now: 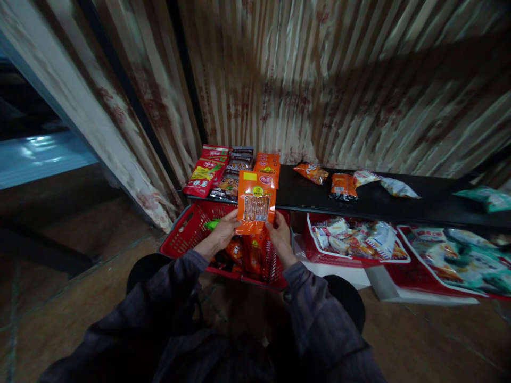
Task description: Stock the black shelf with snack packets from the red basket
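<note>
Bare black shelf lies free between stacked packets at left and scattered packets.

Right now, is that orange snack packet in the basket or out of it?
Out. Both the left hand and right hand hold the orange snack packet upright above the red basket.

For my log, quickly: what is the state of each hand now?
Left hand: closed on the flat orange plastic snack packet, lower left corner.
Right hand: closed on the same packet, lower right corner.

small shop, snack packets, red basket
</note>
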The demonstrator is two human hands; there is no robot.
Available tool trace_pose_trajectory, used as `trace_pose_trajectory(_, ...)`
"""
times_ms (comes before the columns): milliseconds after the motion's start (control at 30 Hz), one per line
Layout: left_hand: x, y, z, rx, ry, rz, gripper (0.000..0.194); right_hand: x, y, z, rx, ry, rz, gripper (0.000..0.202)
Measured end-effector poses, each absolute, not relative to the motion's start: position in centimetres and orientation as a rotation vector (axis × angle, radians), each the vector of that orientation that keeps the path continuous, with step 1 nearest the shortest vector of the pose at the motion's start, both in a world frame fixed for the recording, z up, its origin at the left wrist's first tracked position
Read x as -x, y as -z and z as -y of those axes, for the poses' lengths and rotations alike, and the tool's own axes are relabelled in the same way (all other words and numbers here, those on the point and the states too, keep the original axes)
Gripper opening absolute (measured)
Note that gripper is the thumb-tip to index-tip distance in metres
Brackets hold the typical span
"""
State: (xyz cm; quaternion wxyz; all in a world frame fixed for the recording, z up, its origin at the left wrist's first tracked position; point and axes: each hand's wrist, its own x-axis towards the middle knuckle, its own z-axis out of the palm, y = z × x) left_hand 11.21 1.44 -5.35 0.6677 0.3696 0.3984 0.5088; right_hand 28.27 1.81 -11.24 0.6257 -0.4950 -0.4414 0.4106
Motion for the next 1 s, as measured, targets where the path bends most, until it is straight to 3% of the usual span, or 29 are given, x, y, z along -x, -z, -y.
trace_pose_trajectory(133, -12.6, 5.1, -0.7, -0.917, -1.234, -0.932, 0.047, -28.2, 11.1, -1.5, 1.413, -0.485, 1.253, 0.058)
trace_pose_trajectory(267, -14.0, 5.0, -0.3, -0.996, -1.295, -0.971, 0.044, -27.8, 10.7, -0.9, 1.434, -0.353, 1.303, 0.063)
trace_pose_trajectory(367, -14.7, 5.3, -0.2, -1.088, -1.368, -1.018, 0.042, -27.5, 10.1, -0.5, 1.343, -0.487, 1.291, 0.058)
trace_pose_trajectory(467, -15.2, 5.4, 0.2, -1.165, -1.422, -1.122, 0.04, -27.1, 9.2, -0.1, 1.134, -0.841, 1.224, 0.057)
trace_pose_trajectory(600, -16.0, 5.2, 1.4, -1.365, -1.319, -1.154, 0.04, -26.4, 8.4, 0.4, 0.909, -1.151, 1.032, 0.059)
trace_pose_trajectory(767, -17.0, 5.3, 2.2, -1.575, -1.225, -1.196, 0.047, -26.5, 8.5, 0.4, 0.954, -1.229, 0.879, 0.045)
trace_pose_trajectory(1000, -15.8, 6.3, 2.2, -2.027, -1.046, -1.439, 0.034, -27.1, 9.6, -0.8, 1.0, -1.205, 0.675, 0.047)
